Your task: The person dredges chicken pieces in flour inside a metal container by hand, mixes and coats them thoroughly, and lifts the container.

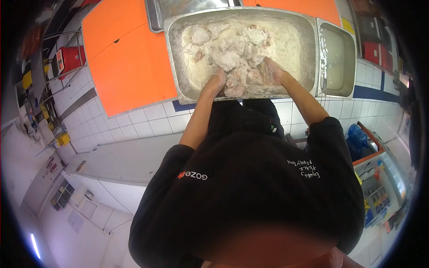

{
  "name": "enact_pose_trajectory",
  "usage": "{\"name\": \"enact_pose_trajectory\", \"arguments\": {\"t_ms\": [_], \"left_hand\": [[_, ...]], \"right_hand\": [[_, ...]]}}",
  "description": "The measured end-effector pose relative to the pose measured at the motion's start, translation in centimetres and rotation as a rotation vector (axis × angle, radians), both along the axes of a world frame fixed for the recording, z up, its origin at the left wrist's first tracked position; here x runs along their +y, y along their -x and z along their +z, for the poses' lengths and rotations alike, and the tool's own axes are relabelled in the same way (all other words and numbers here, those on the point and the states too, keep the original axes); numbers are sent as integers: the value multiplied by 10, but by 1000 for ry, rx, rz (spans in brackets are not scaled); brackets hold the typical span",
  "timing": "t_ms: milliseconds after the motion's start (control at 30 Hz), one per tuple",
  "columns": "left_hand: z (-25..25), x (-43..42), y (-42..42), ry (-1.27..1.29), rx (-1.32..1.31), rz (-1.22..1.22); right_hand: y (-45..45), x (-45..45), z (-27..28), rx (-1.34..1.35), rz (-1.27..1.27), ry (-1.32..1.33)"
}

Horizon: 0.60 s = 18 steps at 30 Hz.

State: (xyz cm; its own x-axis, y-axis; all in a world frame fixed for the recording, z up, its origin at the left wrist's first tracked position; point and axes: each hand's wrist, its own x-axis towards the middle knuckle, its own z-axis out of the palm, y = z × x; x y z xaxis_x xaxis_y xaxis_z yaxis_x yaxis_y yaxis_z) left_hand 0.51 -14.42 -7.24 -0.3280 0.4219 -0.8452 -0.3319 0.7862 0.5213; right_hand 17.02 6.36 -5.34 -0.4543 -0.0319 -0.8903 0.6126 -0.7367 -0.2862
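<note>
So, lumpy powder-coated pieces (227, 59) bunched between left hand (218, 79) and right hand (273, 72); can't tell from here whether either's clenched. Rectangular steel tub (175, 58) beside bright-orange counter (129, 62), white floor tiles (145, 129).

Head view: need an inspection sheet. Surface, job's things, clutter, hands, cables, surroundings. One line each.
Surface: orange tabletop left of the large metal pan.
Job's things: heaped, flour-coated pieces in the pan, pale flour around them; identity unclear.
Clutter: another metal tray behind, cut off by the frame; smaller metal tub at the pan's right.
Hands: left hand and right hand at the heap, fingers partly hidden; grip can't be told.
Cables: thin dark cable lower left, away from the pan.
Surroundings: white tiles, lit lamp.
</note>
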Motion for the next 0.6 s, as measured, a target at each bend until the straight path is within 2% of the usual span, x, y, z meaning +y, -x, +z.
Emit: {"name": "enact_pose_trajectory", "arguments": {"t_ms": [67,100,167,233,300,367,433,500,600], "left_hand": [[14,15,-6,-195,-48,307],[26,16,-7,-190,-46,310],[74,29,-6,-71,-373,569],[67,20,-3,-114,-387,590],[62,7,4,-153,-398,611],[107,0,5,-325,-528,584],[142,4,1,-376,-531,632],[159,8,-2,-432,-529,691],[165,16,-7,-475,-474,817]], "right_hand": [[11,-9,-8,82,-97,216],[14,-16,-8,82,-95,221],[23,-24,16,108,-180,250],[27,-25,46,73,-165,216],[27,-23,46,40,-152,185],[16,-20,30,246,-96,267],[25,-24,81,243,-195,199],[33,-18,115,241,-283,132],[32,-9,126,305,-386,-35]]}}
